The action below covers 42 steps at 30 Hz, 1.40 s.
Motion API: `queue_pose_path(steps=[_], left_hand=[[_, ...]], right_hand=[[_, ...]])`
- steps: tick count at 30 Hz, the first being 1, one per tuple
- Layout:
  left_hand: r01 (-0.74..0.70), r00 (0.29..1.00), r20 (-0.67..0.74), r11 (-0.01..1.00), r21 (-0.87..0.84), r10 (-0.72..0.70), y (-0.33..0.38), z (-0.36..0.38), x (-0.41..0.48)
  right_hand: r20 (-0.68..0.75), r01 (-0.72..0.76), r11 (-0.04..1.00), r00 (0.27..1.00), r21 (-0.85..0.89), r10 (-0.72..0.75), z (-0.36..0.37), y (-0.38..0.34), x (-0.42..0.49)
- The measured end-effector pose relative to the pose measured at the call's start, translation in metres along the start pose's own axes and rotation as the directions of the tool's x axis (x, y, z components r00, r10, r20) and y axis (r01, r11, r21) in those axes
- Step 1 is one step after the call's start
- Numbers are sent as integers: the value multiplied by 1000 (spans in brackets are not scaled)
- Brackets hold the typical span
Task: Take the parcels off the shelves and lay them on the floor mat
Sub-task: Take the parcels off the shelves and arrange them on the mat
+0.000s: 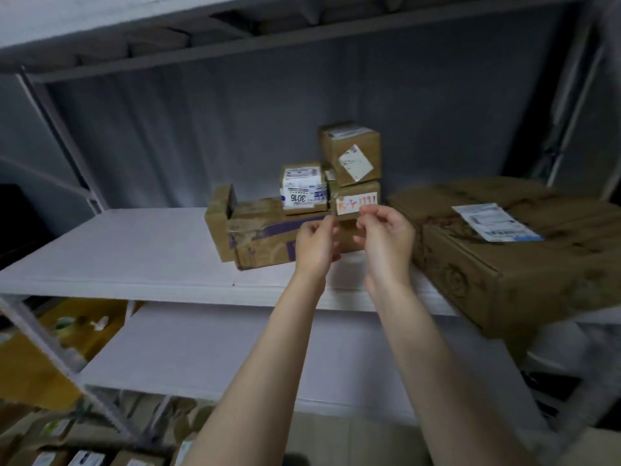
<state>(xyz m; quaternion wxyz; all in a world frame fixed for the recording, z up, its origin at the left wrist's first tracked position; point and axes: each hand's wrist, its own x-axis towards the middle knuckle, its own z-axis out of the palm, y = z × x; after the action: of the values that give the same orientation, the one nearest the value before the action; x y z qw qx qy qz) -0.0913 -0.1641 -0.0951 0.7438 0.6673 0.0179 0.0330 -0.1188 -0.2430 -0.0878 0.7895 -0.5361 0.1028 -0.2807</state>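
A stack of cardboard parcels stands on the white middle shelf [134, 257]. Its base is a long box with purple print [262, 243]. On it sit a small box with a white "3016" label [302, 190] and a box with a red-marked label [358, 201]. A cube-shaped box [351, 153] tops that one. My left hand [316, 245] and my right hand [386, 238] are raised just in front of the stack, fingers loosely curled, holding nothing. A large flat parcel [510, 253] lies at the right, overhanging the shelf edge.
An upper shelf [235, 31] runs overhead. A lower white shelf [201, 351] sits beneath. Several more parcels [67, 445] lie at the bottom left below the rack. Metal uprights [60, 136] frame the left side and the right. A grey wall stands behind.
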Motion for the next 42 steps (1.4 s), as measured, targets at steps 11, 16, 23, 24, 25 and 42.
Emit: queue_pose_path(steps=[11, 16, 23, 24, 25, 42], left_hand=[[58, 979, 190, 994, 91, -75, -16, 109, -18], [127, 961, 239, 989, 74, -141, -27, 147, -40], [333, 904, 271, 942, 34, -330, -44, 153, -39], [345, 893, 295, 938, 37, -340, -46, 152, -38], [354, 884, 314, 935, 37, -347, -49, 151, -36], [286, 917, 296, 958, -16, -268, -66, 142, -32]], right_hand=[[-348, 351, 904, 839, -242, -419, -109, -64, 25], [-448, 307, 870, 761, -386, -468, -171, -81, 36], [-531, 113, 889, 765, -445, -363, -229, -70, 52], [-547, 100, 900, 764, -424, -342, -234, -69, 55], [-568, 96, 910, 754, -404, -331, -238, -68, 57], [-605, 65, 934, 746, -352, -280, -276, -64, 77]])
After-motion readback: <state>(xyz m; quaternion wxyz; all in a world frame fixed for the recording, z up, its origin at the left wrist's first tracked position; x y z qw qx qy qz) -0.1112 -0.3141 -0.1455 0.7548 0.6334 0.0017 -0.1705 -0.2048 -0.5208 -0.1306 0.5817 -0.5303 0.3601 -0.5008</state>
